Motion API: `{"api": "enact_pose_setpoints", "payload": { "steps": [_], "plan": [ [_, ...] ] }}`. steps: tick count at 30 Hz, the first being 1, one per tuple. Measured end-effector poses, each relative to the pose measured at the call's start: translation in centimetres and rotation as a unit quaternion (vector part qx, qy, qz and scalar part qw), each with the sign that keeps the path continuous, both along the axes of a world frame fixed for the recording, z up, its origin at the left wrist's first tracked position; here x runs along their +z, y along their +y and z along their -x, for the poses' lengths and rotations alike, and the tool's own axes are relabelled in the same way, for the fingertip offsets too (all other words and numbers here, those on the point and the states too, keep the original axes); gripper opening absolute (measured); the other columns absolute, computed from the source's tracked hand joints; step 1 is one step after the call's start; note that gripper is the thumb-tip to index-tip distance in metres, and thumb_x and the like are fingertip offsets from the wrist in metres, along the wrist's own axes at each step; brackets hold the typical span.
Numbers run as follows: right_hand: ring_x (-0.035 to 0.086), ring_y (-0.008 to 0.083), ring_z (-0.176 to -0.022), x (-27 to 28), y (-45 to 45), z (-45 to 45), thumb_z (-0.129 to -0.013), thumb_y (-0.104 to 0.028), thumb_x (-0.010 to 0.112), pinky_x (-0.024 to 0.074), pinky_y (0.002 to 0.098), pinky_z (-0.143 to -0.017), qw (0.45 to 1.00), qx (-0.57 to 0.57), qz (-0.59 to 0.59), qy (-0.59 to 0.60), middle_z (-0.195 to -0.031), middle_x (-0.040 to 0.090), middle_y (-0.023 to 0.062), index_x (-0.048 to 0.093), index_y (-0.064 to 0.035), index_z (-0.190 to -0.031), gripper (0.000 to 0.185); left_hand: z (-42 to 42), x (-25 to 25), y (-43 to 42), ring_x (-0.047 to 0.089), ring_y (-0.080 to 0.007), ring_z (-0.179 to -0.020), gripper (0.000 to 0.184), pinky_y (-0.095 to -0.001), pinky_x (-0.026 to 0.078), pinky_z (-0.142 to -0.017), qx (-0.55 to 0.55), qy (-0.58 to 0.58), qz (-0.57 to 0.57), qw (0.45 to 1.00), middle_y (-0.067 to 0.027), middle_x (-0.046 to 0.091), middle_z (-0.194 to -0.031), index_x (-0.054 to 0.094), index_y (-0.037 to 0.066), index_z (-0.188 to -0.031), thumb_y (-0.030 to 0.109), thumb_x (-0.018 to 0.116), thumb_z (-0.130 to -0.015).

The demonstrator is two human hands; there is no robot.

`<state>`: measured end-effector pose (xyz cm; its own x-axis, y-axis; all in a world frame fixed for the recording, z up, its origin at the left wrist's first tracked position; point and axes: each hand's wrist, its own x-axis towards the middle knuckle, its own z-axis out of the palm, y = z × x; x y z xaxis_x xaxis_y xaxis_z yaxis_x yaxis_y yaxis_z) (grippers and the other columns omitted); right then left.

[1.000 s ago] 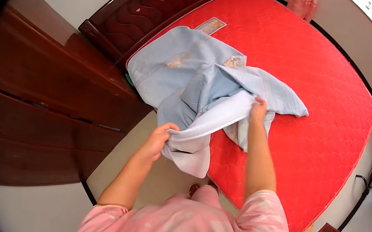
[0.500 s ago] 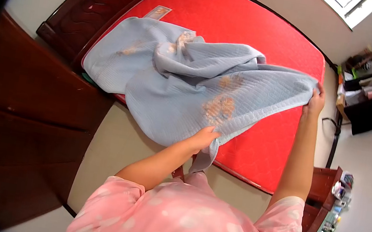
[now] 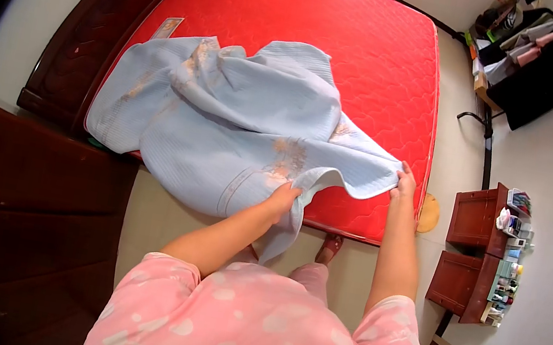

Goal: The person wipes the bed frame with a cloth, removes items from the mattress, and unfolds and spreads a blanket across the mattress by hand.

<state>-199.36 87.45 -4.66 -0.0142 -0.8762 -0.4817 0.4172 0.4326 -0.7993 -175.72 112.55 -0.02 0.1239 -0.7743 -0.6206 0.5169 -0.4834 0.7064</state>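
Observation:
A light blue quilted bedspread (image 3: 223,142) with floral patches lies bunched over the left and near part of a red mattress (image 3: 376,58). My left hand (image 3: 283,198) is closed on its near edge, and a flap of the cloth hangs down past the mattress side below that hand. Farther right, my right hand (image 3: 404,181) pinches a corner of the same bedspread above the mattress's near right part. Between my two hands the edge sags in a curve. The left end of the bedspread rests by the headboard.
The dark wooden headboard (image 3: 104,19) stands at the left, with a dark wooden cabinet (image 3: 37,205) nearer. To the right are a clothes rack (image 3: 542,71), a small reddish cabinet (image 3: 477,221) with bottles, and a round tan stool (image 3: 429,214). Pale floor surrounds the bed.
My right hand has come lower and nearer with its corner, so the stretched edge now hangs slack. My left hand keeps its hold. The view has shifted rightward.

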Motion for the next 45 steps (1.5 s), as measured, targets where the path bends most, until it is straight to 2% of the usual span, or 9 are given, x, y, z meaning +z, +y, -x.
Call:
{"api": "enact_pose_setpoints", "payload": {
  "steps": [5, 12, 18, 23, 27, 29, 34, 41, 45],
  "plan": [
    [0.057, 0.0293, -0.092, -3.2, -6.9, 5.6, -0.075, 0.012, 0.038, 0.0496, 0.0428, -0.078, 0.998, 0.025, -0.028, -0.058, -0.104, 0.055, 0.0183, 0.050, -0.0025, -0.114, 0.043, 9.3, -3.0, -6.9, 0.056, -0.0201, -0.088, 0.031, -0.0323, 0.044, -0.078, 0.016, -0.004, -0.097, 0.995, -0.0085, 0.059, -0.096, 0.050, 0.005, -0.111, 0.013, 0.043, -0.082],
    [0.053, 0.0249, -0.099, -2.2, -20.2, 10.1, -0.081, 0.011, 0.039, 0.0460, 0.0380, -0.085, 0.990, 0.025, 0.092, -0.103, -0.114, 0.051, 0.0136, 0.047, -0.0051, -0.121, 0.044, 18.7, -5.5, -25.3, 0.056, -0.0220, -0.087, 0.030, -0.0356, 0.044, -0.077, 0.048, -0.031, 0.019, 0.998, -0.0092, 0.059, -0.098, 0.051, 0.006, -0.112, 0.016, 0.042, -0.084],
    [0.036, 0.0197, -0.119, -2.9, -21.4, 13.5, -0.081, -0.006, 0.054, 0.0305, 0.0418, -0.097, 0.987, 0.097, 0.083, -0.095, -0.140, 0.024, 0.0069, 0.016, -0.0161, -0.138, 0.069, 21.1, -4.1, -36.2, 0.041, -0.0204, -0.116, 0.051, -0.0343, 0.032, -0.095, 0.026, 0.044, 0.101, 0.994, -0.0086, 0.042, -0.128, 0.030, 0.011, -0.133, 0.032, 0.046, -0.089],
    [0.029, 0.0193, -0.127, -13.3, -15.5, 17.6, -0.082, -0.024, 0.057, 0.0220, 0.0426, -0.100, 0.979, 0.161, -0.088, 0.086, -0.143, 0.021, 0.0058, 0.017, -0.0168, -0.138, 0.069, 20.4, -11.5, -32.3, 0.028, -0.0234, -0.126, 0.056, -0.0399, 0.022, -0.102, 0.024, -0.103, -0.039, 0.994, -0.0128, 0.030, -0.137, 0.025, 0.012, -0.135, 0.036, 0.045, -0.089],
    [0.029, 0.0226, -0.127, -19.4, -10.0, 19.8, -0.077, -0.025, 0.064, 0.0256, 0.0426, -0.098, 0.957, 0.175, -0.178, 0.146, -0.142, 0.024, 0.0088, 0.020, -0.0139, -0.137, 0.075, 18.3, -25.3, -20.0, 0.038, -0.0221, -0.119, 0.044, -0.0350, 0.033, -0.096, -0.032, -0.183, -0.068, 0.980, -0.0123, 0.041, -0.129, 0.041, 0.009, -0.126, 0.017, 0.054, -0.085],
    [0.034, 0.0228, -0.122, -21.8, -8.2, 20.2, -0.077, -0.020, 0.063, 0.0309, 0.0410, -0.094, 0.944, 0.192, -0.201, 0.179, -0.138, 0.030, 0.0094, 0.024, -0.0128, -0.135, 0.071, 16.9, -29.4, -13.8, 0.047, -0.0266, -0.111, 0.041, -0.0355, 0.037, -0.093, -0.101, -0.281, -0.103, 0.949, -0.0159, 0.050, -0.117, 0.049, 0.005, -0.117, 0.013, 0.059, -0.077],
    [0.045, 0.0218, -0.110, -29.9, -5.4, 20.6, -0.073, -0.005, 0.061, 0.0408, 0.0351, -0.086, 0.898, 0.286, -0.159, 0.295, -0.128, 0.041, 0.0137, 0.033, -0.0085, -0.130, 0.063, 16.6, -31.0, -6.4, 0.046, -0.0315, -0.106, 0.044, -0.0386, 0.038, -0.092, -0.317, -0.451, -0.171, 0.817, -0.0162, 0.046, -0.117, 0.051, 0.009, -0.112, 0.008, 0.062, -0.069],
    [0.042, 0.0343, -0.110, -34.0, -7.1, 15.5, -0.063, -0.021, 0.072, 0.0365, 0.0391, -0.093, 0.811, 0.195, -0.047, 0.550, -0.115, 0.046, 0.0202, 0.045, -0.0004, -0.117, 0.064, 17.5, -30.9, -9.1, 0.040, -0.0339, -0.111, 0.053, -0.0441, 0.040, -0.087, -0.315, -0.655, -0.082, 0.682, -0.0126, 0.042, -0.118, 0.050, 0.014, -0.110, 0.009, 0.067, -0.061],
    [0.042, 0.0357, -0.108, -32.1, -7.8, 14.8, -0.065, -0.030, 0.070, 0.0368, 0.0414, -0.091, 0.718, 0.302, -0.044, 0.625, -0.116, 0.045, 0.0181, 0.053, -0.0009, -0.102, 0.049, 16.6, -35.1, -9.7, 0.046, -0.0281, -0.092, 0.034, -0.0433, 0.043, -0.071, -0.316, -0.715, -0.087, 0.618, -0.0078, 0.046, -0.096, 0.052, 0.013, -0.093, 0.011, 0.065, -0.061]
  ]
}}
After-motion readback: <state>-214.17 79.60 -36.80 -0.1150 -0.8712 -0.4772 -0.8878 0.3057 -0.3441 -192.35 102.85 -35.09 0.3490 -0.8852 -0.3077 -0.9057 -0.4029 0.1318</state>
